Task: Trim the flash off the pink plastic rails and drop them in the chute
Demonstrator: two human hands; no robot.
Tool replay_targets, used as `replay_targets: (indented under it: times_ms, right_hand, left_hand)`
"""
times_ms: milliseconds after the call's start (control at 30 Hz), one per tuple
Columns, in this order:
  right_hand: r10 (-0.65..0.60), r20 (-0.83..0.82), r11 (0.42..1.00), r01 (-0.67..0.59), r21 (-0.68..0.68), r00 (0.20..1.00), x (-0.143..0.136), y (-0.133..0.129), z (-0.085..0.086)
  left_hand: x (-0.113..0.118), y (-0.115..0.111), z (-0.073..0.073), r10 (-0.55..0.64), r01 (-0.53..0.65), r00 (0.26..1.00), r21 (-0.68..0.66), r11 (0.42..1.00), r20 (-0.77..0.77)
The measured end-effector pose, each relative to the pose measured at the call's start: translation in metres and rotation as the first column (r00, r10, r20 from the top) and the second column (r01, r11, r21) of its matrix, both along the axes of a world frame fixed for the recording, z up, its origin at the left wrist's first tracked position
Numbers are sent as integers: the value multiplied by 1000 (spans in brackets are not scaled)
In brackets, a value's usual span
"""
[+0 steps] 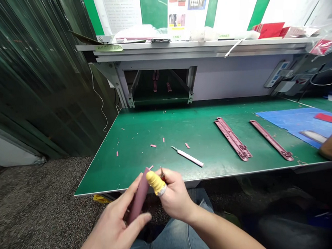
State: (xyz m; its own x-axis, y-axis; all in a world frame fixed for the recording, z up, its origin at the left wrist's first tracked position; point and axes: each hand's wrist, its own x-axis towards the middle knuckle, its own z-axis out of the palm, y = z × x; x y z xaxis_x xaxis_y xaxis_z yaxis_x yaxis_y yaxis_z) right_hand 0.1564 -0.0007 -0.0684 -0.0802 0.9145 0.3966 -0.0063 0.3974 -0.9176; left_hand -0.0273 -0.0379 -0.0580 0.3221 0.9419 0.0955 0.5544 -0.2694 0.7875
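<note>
My left hand (116,221) is wrapped round a long mauve plastic part (140,198), which tilts upward over the table's front edge. A small pink tab (150,167) shows at its upper end. My right hand (174,193) is closed beside that end, with a yellow finger cover (155,183) on the thumb. Something small and dark shows between its fingers, mostly hidden, and I cannot make out what it is. On the table beyond my hands lies a white-handled knife (190,158) with a thin pointed blade.
Small pink scraps (153,146) are scattered on the green table (138,130). To the right lie several mauve strips (232,137) and a blue sheet (286,119). Another person's arm (331,144) enters at right. A conveyor opening (161,91) holds more mauve parts.
</note>
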Motion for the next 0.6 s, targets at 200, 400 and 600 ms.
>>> replay_targets:
  times_ms: [200, 400, 600]
  right_hand:
    - [-111, -51, 990, 106, -98, 993, 28, 8, -2]
    - [209, 492, 958, -279, 72, 845, -6, -33, -37]
    - [-32, 721, 947, -210, 244, 692, -25, -37, -42]
  left_hand:
    - [2, 8, -21, 304, 0, 781, -486, 874, 546]
    - [18, 56, -14, 566, -147, 374, -555, 819, 735]
    - [25, 63, -11, 597, -102, 284, -596, 797, 750]
